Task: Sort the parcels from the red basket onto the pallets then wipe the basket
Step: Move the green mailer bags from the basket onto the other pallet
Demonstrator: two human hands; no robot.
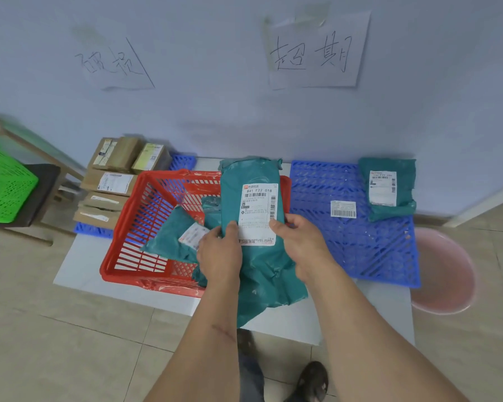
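Observation:
Both hands hold up a long teal plastic-bag parcel (253,181) with a white shipping label facing me, above the right part of the red basket (134,224). My left hand (219,250) grips its lower left side; my right hand (299,242) grips the right edge by the label. Another teal parcel (174,236) lies inside the basket. A teal parcel (389,188) rests on the right blue pallet (360,245), next to a loose white barcode label (343,209). Several cardboard boxes (114,181) are stacked on the left blue pallet (95,229).
A green basket (3,187) sits on a dark stool at far left. A pink bucket (445,274) stands on the floor right of the pallet. Two handwritten paper signs (317,53) hang on the wall. A white sheet (79,268) lies under the basket.

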